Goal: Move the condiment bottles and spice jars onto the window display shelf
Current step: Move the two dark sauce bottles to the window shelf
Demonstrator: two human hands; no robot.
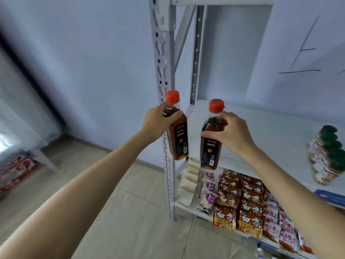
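Two red-capped bottles of dark sauce are held aloft: the left hand grips one bottle before the rack's perforated upright, the right hand grips the other bottle over the white shelf's front-left corner. Noodle packets fill the shelf below; green-lidded jars stand at the right edge.

Two bottles side by side — left bottle, right bottle — before the shelf.
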